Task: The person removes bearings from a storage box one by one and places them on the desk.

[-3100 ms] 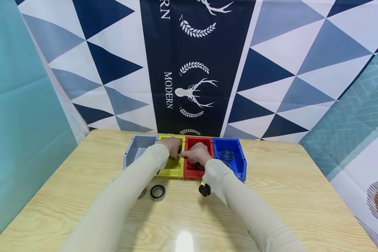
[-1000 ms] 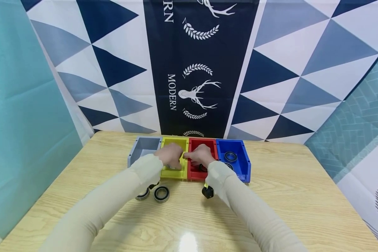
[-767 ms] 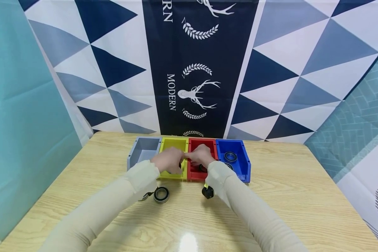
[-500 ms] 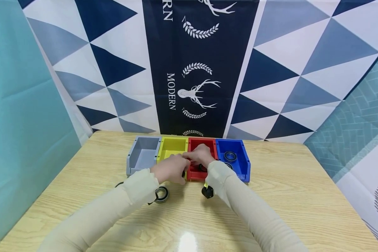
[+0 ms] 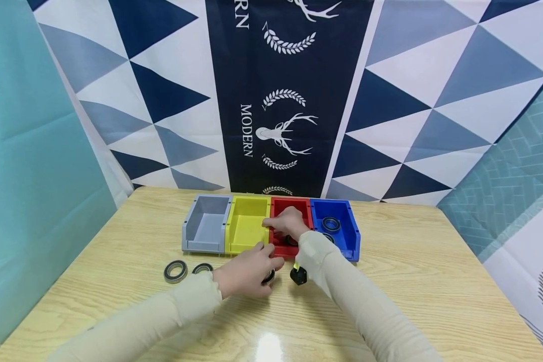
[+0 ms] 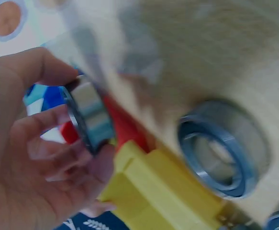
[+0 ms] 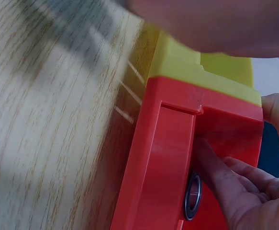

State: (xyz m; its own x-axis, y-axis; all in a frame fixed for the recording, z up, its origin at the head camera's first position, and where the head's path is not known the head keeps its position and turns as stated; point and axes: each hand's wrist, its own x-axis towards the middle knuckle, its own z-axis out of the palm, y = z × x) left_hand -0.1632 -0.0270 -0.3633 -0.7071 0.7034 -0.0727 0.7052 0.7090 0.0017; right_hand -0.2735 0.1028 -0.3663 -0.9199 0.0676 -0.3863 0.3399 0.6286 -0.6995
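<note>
My left hand (image 5: 249,271) pinches a ball bearing (image 6: 89,112) between thumb and fingers, above the tabletop in front of the bins. In the left wrist view the bearing is tipped on edge, and another bearing (image 6: 220,148) lies on the table beyond. My right hand (image 5: 289,221) reaches into the red bin (image 7: 153,167) and grips its side wall where it meets the yellow bin (image 5: 246,234), a finger inside and the thumb over the rim. A bearing (image 7: 193,196) leans inside the red bin, close to my right fingers.
A grey bin (image 5: 208,229) adjoins the yellow one at the left. The blue bin (image 5: 350,231) at the right holds bearings (image 5: 331,224). Left of my left hand, bearings (image 5: 175,271) lie on the table. A black camera (image 5: 298,275) hangs under my right wrist.
My left hand has come out of the yellow bin and back toward me, carrying the bearing over the table. The right hand has stayed at the red bin.
</note>
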